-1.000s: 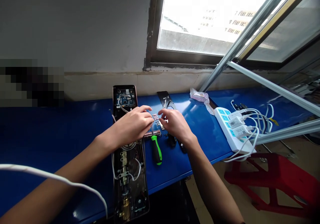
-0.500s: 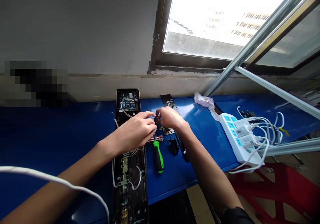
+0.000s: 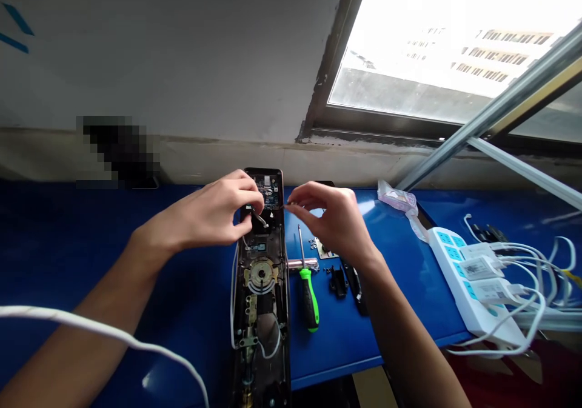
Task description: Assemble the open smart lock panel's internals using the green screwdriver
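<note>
A long black device housing (image 3: 268,247) lies open on the blue table, with a circuit board (image 3: 271,194) at its top end and a round metal part (image 3: 260,274) mid-length. My left hand (image 3: 227,208) is over the upper left of the housing, its fingers pinched on a short wire lead with a white connector (image 3: 265,224). Just right of the board, my right hand (image 3: 325,211) holds a small thin piece between thumb and forefinger; it is too small to name. A green and black screwdriver (image 3: 310,302) lies right of the housing, beside a shiny cylinder (image 3: 304,264).
Small screws (image 3: 312,244), a black bracket (image 3: 338,282) and a dark strip lie right of the screwdriver. A white power strip (image 3: 473,293) with plugged chargers and cables stands at right, near a plastic bag (image 3: 396,197). A white cable crosses the lower left.
The view has shifted left. My left hand has moved up to the housing's board end and taken hold of the wire lead. My right hand has moved away from the screws toward the housing.
</note>
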A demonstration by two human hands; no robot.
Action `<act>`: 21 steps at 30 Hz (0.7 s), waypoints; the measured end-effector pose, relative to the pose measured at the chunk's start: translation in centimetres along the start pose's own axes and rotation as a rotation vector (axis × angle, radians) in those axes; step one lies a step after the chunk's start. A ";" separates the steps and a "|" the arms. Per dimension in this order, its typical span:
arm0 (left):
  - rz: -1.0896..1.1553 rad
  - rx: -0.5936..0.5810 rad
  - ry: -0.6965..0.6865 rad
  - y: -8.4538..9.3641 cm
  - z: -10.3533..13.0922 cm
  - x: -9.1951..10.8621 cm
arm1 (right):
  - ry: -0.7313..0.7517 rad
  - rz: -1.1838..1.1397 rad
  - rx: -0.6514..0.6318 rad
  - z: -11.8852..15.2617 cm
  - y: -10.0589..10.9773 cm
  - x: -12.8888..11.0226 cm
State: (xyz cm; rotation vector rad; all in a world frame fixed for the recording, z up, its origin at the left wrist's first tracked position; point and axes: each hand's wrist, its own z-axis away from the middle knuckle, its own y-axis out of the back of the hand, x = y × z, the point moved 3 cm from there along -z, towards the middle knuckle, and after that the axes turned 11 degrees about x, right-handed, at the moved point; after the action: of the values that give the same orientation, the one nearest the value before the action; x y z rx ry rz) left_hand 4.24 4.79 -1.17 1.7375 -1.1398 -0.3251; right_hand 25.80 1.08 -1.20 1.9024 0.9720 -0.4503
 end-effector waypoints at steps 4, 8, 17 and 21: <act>0.013 -0.039 0.030 -0.1 0.1 -0.3 | 0.115 0.010 -0.135 0.2 -1.7 -1.7; 0.072 -0.024 0.032 0.1 0.0 -0.6 | 0.216 0.129 -0.217 0.0 -2.9 -1.8; 0.070 0.033 0.070 0.6 0.2 -1.0 | 0.342 0.177 -0.305 -0.2 -4.5 -1.4; 0.031 0.015 0.080 0.5 0.4 -1.1 | 0.391 0.173 -0.262 -0.1 -4.6 -0.8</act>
State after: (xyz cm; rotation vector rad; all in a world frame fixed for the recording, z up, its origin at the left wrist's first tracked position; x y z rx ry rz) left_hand 3.19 5.41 -1.25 1.7288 -1.1124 -0.2264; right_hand 21.71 1.97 -3.24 1.8459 1.0455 0.1530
